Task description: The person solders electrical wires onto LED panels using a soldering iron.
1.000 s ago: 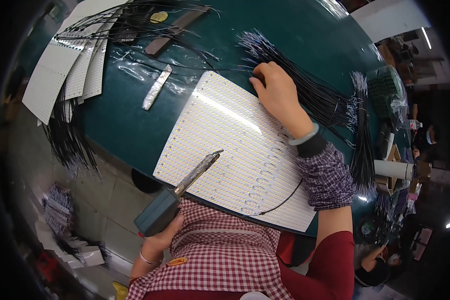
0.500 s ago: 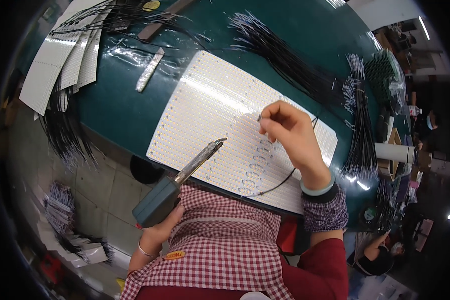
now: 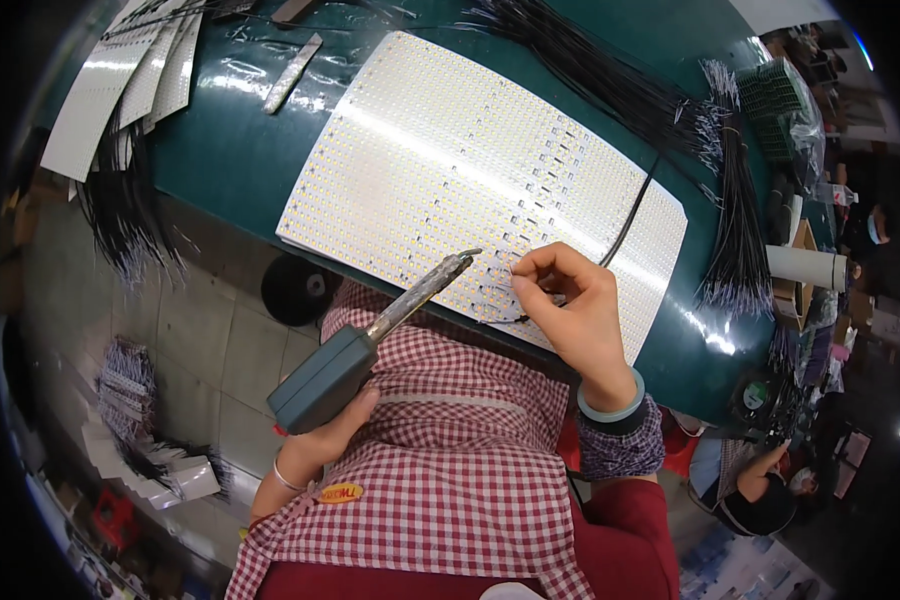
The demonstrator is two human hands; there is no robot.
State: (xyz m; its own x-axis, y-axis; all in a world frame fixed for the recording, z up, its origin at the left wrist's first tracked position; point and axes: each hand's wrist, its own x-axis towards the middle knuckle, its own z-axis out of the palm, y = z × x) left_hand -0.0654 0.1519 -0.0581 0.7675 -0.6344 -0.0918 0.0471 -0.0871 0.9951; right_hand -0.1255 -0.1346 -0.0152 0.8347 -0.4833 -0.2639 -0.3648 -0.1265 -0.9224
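My left hand (image 3: 338, 432) grips a soldering iron (image 3: 328, 375) by its dark grey, boxy handle. The iron's long metal shaft slants up to the right, and its bent tip is over the near part of a white LED panel (image 3: 410, 130). The panel lies on the green table, covered in rows of small chips. My right hand (image 3: 570, 305) is just right of the tip, thumb and forefinger pinched together low over the panel. What they hold is too small to make out. A black cable (image 3: 630, 215) crosses the panel, passes behind this hand and shows again near the front edge.
Bundles of black wires (image 3: 590, 70) lie beyond the panel, with another bundle (image 3: 735, 230) at the right. Stacked white panels (image 3: 100, 110) overhang the table's left side. A silvery strip (image 3: 293, 72) rests behind the panel. A black round stool (image 3: 298, 288) stands below. Another person (image 3: 760, 495) sits lower right.
The view has shifted, so the table things sit higher. My right hand has come down toward the panel's front edge, nearer the iron's tip. The left hand still grips the iron.
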